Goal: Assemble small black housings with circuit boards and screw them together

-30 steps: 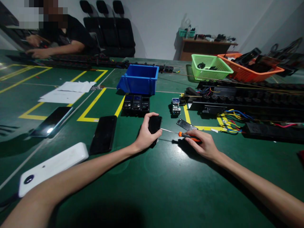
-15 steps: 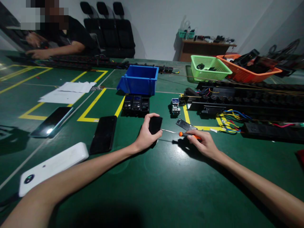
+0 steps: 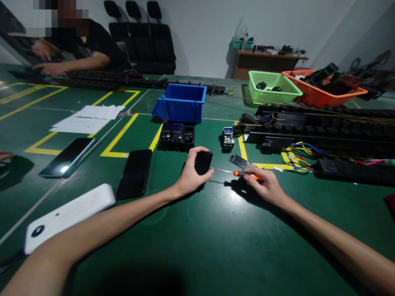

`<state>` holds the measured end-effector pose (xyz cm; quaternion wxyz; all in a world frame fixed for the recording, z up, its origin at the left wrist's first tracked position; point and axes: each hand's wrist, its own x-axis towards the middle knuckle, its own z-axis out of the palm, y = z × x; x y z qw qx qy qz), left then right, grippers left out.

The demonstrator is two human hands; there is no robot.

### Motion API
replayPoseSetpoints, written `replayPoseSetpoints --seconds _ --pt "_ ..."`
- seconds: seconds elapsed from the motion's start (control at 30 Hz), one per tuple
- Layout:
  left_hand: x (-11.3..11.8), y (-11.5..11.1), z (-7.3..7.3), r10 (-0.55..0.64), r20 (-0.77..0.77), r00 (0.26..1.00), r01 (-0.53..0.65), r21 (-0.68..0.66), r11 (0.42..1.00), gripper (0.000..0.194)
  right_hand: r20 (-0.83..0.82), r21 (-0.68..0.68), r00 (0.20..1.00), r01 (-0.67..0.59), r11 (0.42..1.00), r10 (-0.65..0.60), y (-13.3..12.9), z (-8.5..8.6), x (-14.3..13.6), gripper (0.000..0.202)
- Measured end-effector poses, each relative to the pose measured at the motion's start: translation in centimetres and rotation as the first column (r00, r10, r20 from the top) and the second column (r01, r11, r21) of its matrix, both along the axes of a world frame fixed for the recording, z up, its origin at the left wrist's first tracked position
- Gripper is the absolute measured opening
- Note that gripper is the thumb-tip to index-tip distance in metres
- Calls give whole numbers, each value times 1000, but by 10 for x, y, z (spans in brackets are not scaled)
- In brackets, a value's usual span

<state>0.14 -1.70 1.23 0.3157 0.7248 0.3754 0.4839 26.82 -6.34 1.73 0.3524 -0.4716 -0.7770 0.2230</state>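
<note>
Green table [image 3: 197,250] below, left hand [image 3: 190,176] wraps a black unit [image 3: 203,163], right hand [image 3: 267,185] pinches a screwdriver [image 3: 236,174], work seemingly unfinished

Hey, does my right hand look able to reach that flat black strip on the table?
Probably yes: the flat black strip lies just beyond the right hand, with nothing visible blocking the way. That hand holds the screwdriver, though, so grasping may be awkward.
</note>
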Motion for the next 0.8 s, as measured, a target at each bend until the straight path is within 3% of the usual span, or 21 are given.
replayPoseSetpoints --seconds 0.3,0.47,0.6,0.8 --pt "0 0 -1 9 -3 1000 -9 -30 1000 53 -112 193 991 -53 980 76 2 2 -3 12" --pt "0 0 0 15 -8 1000 -15 -45 999 51 -93 63 994 -59 996 65 1 -2 -1 21" --pt "1 -1 1 19 -4 1000 -19 -72 997 51 -66 -12 997 -37 999 36 -2 -1 -1 16" --pt "1 -2 1 19 0 1000 -19 -67 998 51 -105 120 994 -6 993 19 -3 0 -1 12"
